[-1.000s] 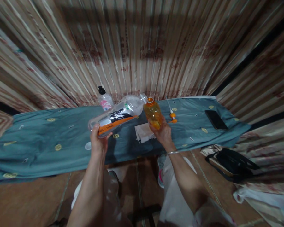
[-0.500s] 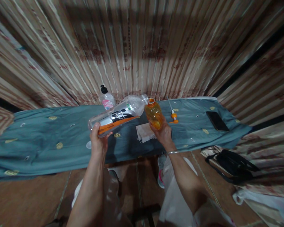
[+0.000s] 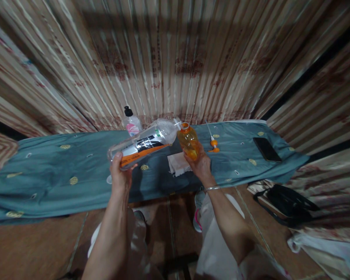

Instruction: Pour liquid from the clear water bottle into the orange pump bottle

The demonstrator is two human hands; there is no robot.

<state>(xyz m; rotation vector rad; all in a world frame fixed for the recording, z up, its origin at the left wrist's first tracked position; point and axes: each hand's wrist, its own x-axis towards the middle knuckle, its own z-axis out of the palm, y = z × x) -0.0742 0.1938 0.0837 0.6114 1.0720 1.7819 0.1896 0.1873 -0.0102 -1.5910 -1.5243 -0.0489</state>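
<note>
My left hand (image 3: 120, 175) grips the base of a large clear plastic bottle (image 3: 144, 142) with a black, white and orange label. The bottle is tipped almost level, its open neck touching the mouth of a small orange bottle (image 3: 188, 140). My right hand (image 3: 200, 165) is wrapped round the lower part of that orange bottle, which stands upright and a little tilted over the teal cloth (image 3: 61, 175). A folded white cloth (image 3: 178, 163) lies just under and between the two bottles.
An orange pump head with its tube (image 3: 212, 142) lies right of the orange bottle. A pink-labelled pump bottle (image 3: 132, 123) stands at the back by the striped curtain. A dark phone (image 3: 266, 149) lies far right. A black bag (image 3: 288, 202) sits on the floor.
Both hands and both bottles have held their pose, neck to mouth. Only the view has shifted slightly.
</note>
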